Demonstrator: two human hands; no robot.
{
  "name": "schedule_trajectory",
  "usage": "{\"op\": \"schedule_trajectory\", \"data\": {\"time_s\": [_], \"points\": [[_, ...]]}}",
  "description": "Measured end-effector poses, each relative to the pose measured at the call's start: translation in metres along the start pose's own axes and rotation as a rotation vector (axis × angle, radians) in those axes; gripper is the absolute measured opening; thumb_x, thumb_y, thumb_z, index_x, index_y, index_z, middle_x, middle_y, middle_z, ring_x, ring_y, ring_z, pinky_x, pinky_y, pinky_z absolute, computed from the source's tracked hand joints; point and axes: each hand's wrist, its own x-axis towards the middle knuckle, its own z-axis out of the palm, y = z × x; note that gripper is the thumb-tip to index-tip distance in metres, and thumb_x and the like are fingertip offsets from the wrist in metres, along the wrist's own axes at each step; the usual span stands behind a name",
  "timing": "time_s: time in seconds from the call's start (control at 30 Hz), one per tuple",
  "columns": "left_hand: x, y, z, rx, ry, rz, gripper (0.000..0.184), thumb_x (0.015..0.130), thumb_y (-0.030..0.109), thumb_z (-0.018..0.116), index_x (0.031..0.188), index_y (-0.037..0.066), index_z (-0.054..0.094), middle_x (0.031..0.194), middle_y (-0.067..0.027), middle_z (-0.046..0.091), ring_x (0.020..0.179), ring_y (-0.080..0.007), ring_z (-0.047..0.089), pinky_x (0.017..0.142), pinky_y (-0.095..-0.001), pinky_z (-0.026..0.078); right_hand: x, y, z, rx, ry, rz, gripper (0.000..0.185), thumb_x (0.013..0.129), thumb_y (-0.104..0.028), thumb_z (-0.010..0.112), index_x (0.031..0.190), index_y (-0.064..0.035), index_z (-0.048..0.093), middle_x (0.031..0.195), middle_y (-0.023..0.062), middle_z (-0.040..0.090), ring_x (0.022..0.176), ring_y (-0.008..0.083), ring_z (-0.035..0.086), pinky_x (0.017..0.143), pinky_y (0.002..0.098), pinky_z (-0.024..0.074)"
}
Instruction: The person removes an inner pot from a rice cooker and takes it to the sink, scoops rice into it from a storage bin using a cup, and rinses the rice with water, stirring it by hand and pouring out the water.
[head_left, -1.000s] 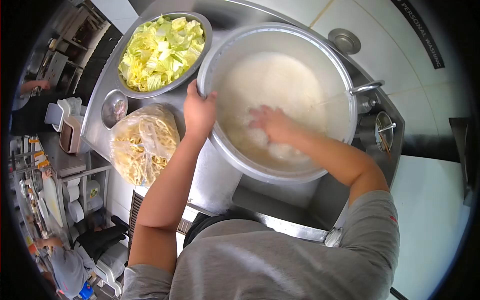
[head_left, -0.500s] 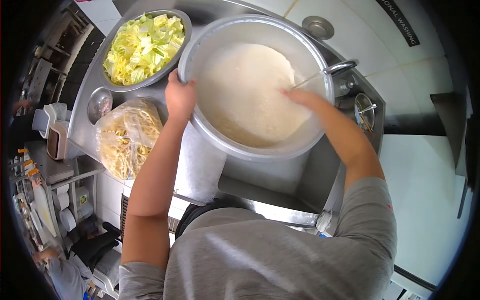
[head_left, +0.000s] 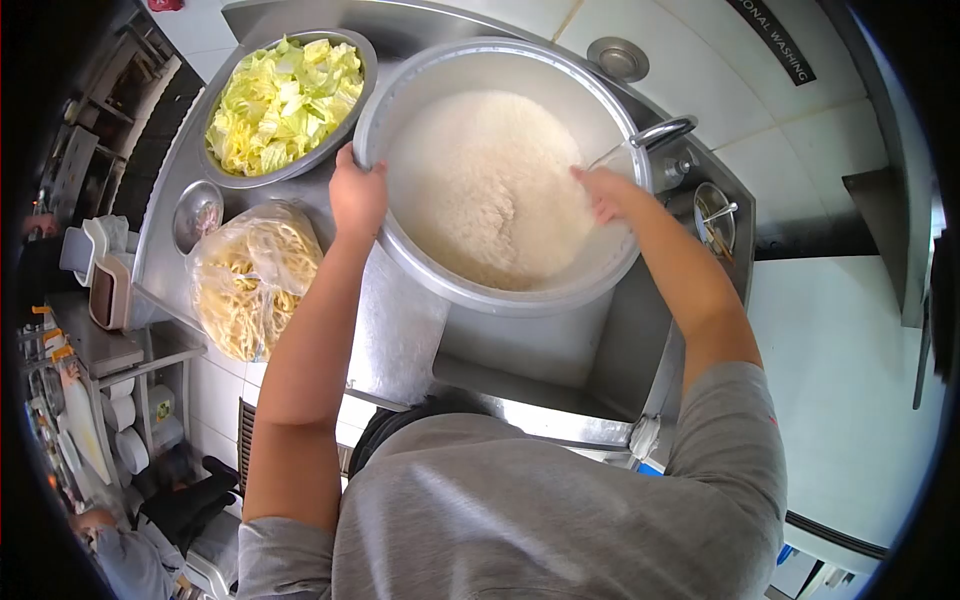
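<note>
A large metal pot (head_left: pixel 455 285) stands over the sink, holding cloudy water and a pale mound of what looks like rice (head_left: pixel 490 215). My left hand (head_left: pixel 358 195) grips the pot's left rim. Above the water, inside the right wall, is my right hand (head_left: pixel 605 194), its fingers apart and nothing visible in them. A thin stream of water runs from the faucet (head_left: pixel 665 131) into the pot near that hand.
A bowl of chopped cabbage (head_left: pixel 290 105) sits at the back left. In front are a small metal bowl (head_left: pixel 198 216) and a bag of noodles (head_left: pixel 255 280). The sink basin (head_left: pixel 540 350) lies below the pot. A co-worker (head_left: pixel 135 555) is at the lower left.
My right hand has moved from the middle of the pot, out of the water, to its right side. The pale mound now shows through the water. My left hand keeps hold of the rim.
</note>
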Motion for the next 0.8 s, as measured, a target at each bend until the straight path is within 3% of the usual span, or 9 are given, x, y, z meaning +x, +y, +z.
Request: {"op": "schedule_trajectory", "data": {"time_s": [0.1, 0.17, 0.23, 0.3, 0.4, 0.5, 0.53, 0.63, 0.8], "points": [[-0.002, 0.0, 0.002, -0.003, 0.01, -0.002, 0.047, 0.076, 0.015, 0.06, 0.118, -0.001, 0.047, 0.102, -0.0236, 0.06, 0.097, -0.036, 0.057, 0.084, -0.0389, 0.044, -0.044, 0.006, 0.065, 0.213, -0.285, -0.042, 0.092, 0.076, -0.062, 0.054, 0.141, -0.0103, 0.014, 0.148, 0.0147, 0.002, 0.135, 0.033, 0.006, 0.097, 0.0609, 0.0236], [0.0, -0.002, 0.003, -0.008, 0.023, 0.015, 0.047, 0.076, 0.015, 0.06, 0.118, -0.001, 0.047, 0.102, -0.0238, 0.06, 0.097, -0.0361, 0.057, 0.084, -0.039, 0.044, -0.075, -0.02, 0.106, 0.121, -0.338, -0.19, 0.097, 0.074, -0.065, 0.054, 0.142, -0.0104, 0.01, 0.148, 0.0146, 0.002, 0.135, 0.0325, 0.0, 0.097, 0.0614, 0.0229], [0.0, -0.004, 0.002, -0.025, 0.011, 0.053, 0.047, 0.075, 0.015, 0.06, 0.118, -0.001, 0.047, 0.102, -0.0238, 0.059, 0.097, -0.0362, 0.057, 0.084, -0.0392, 0.044, -0.02, -0.034, 0.146, 0.019, -0.178, -0.179, 0.101, 0.071, -0.064, 0.057, 0.142, -0.0093, 0.01, 0.147, 0.0158, 0.007, 0.134, 0.0346, 0.008, 0.099, 0.0567, 0.0251], [0.0, -0.006, 0.004, -0.027, 0.003, 0.044, 0.047, 0.075, 0.014, 0.061, 0.118, -0.001, 0.047, 0.103, -0.0239, 0.059, 0.097, -0.0365, 0.057, 0.084, -0.0393, 0.044, -0.057, -0.067, 0.17, -0.241, 0.1, -0.255, 0.101, 0.068, -0.06, 0.062, 0.14, -0.0062, 0.016, 0.145, 0.0178, 0.013, 0.132, 0.0374, 0.016, 0.101, 0.0508, 0.0277], [0.003, -0.005, 0.004, -0.003, 0.019, 0.04, 0.048, 0.075, 0.014, 0.061, 0.118, -0.001, 0.047, 0.103, -0.0239, 0.059, 0.097, -0.0364, 0.057, 0.084, -0.039, 0.044, -0.063, -0.076, 0.202, -0.762, 0.181, -0.62, 0.09, 0.067, -0.048, 0.068, 0.138, -0.0104, 0.026, 0.141, 0.0193, 0.02, 0.128, 0.0392, 0.024, 0.1, 0.0472, 0.0313], [0.001, -0.004, 0.003, -0.027, 0.002, 0.035, 0.048, 0.075, 0.014, 0.061, 0.118, -0.001, 0.047, 0.103, -0.0236, 0.059, 0.097, -0.0358, 0.057, 0.084, -0.0381, 0.044, -0.098, -0.064, 0.205, -1.123, -0.003, -0.754, 0.079, 0.067, -0.035, 0.071, 0.135, -0.0171, 0.034, 0.141, 0.0176, 0.022, 0.126, 0.0392, 0.027, 0.1, 0.0468, 0.0324], [0.001, -0.003, 0.003, -0.048, -0.007, 0.031, 0.048, 0.075, 0.014, 0.061, 0.118, -0.001, 0.047, 0.103, -0.0234, 0.06, 0.097, -0.0355, 0.058, 0.084, -0.0378, 0.044, -0.096, -0.049, 0.203, -1.13, 0.045, -0.829, 0.07, 0.069, -0.024, 0.07, 0.131, -0.0213, 0.04, 0.142, 0.0147, 0.022, 0.125, 0.039, 0.029, 0.097, 0.0468, 0.0355], [0.002, -0.004, 0.005, -0.055, 0.0, 0.016, 0.049, 0.075, 0.014, 0.061, 0.119, -0.001, 0.046, 0.103, -0.0226, 0.06, 0.097, -0.0343, 0.058, 0.084, -0.037, 0.044, -0.085, -0.024, 0.167, -1.087, -0.088, -0.884, 0.061, 0.072, -0.018, 0.064, 0.129, -0.0173, 0.043, 0.138, 0.0148, 0.03, 0.123, 0.0386, 0.032, 0.096, 0.0454, 0.0367], [0.002, -0.005, 0.003, -0.047, -0.023, 0.039, 0.05, 0.075, 0.014, 0.062, 0.12, -0.001, 0.046, 0.104, -0.0221, 0.06, 0.098, -0.0329, 0.058, 0.084, -0.0363, 0.044, 0.012, -0.001, 0.121, -1.015, 0.15, -0.983, 0.052, 0.074, -0.016, 0.059, 0.125, -0.0137, 0.047, 0.122, 0.0108, 0.052, 0.111, 0.0284, 0.049, 0.094, 0.0385, 0.0393]]}}
